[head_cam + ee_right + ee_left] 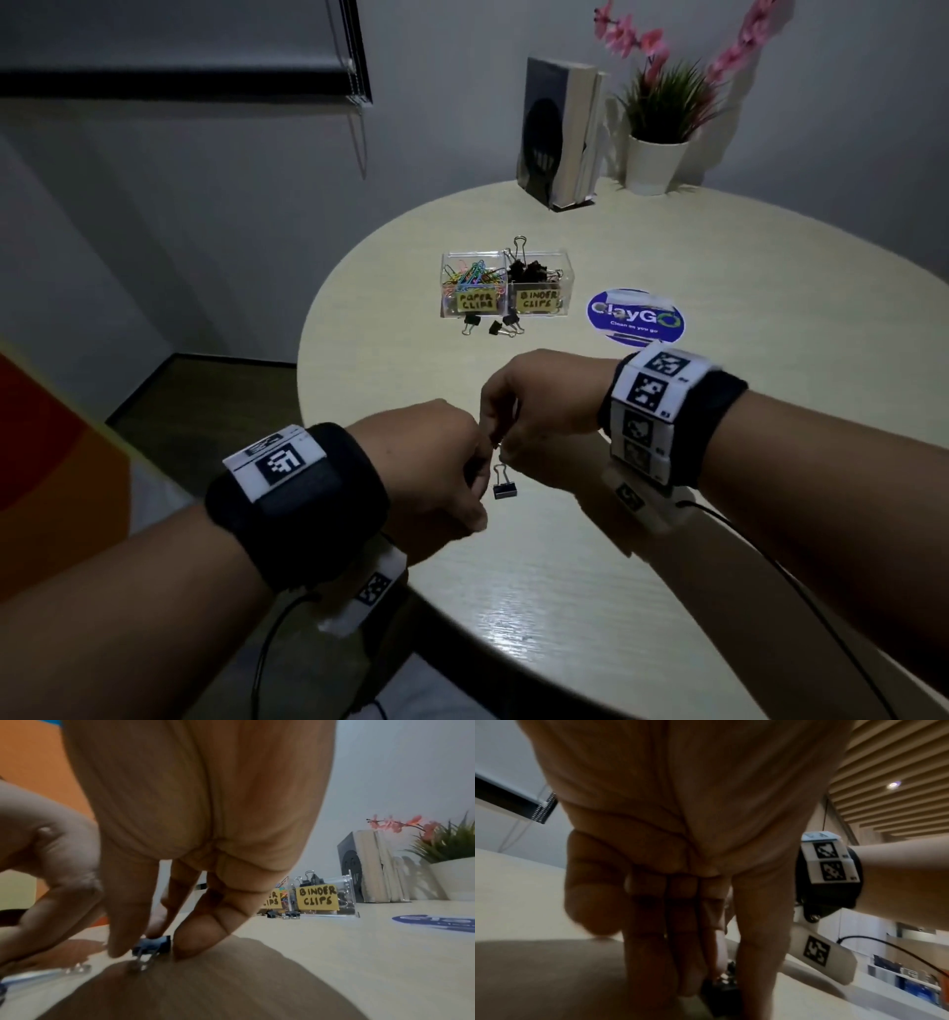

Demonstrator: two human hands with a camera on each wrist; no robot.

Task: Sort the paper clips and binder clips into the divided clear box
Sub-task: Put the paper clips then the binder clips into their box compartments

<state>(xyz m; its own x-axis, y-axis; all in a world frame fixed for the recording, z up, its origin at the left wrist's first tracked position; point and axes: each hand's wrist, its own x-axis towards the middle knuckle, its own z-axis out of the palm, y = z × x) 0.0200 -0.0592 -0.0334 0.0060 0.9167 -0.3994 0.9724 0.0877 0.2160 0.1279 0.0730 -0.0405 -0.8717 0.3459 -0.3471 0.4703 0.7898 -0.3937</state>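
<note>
The divided clear box (pixel 506 308) stands mid-table. Its left half holds coloured paper clips (pixel 472 277) and its right half black binder clips (pixel 536 272). Three loose binder clips (pixel 493 325) lie just in front of it. Both hands meet near the table's front edge. My right hand (pixel 500 455) pinches a small black binder clip (pixel 505 487); in the right wrist view its thumb and finger flank that clip (pixel 154 943) on the table. My left hand (pixel 477 478) has its fingers curled down right beside the clip. What they hold is hidden.
A round blue sticker (pixel 636 314) lies flat to the right of the box. A book stand (pixel 560 133) and a potted plant (pixel 657 154) stand at the table's far edge. The table's rim (pixel 411 586) curves just under my left wrist.
</note>
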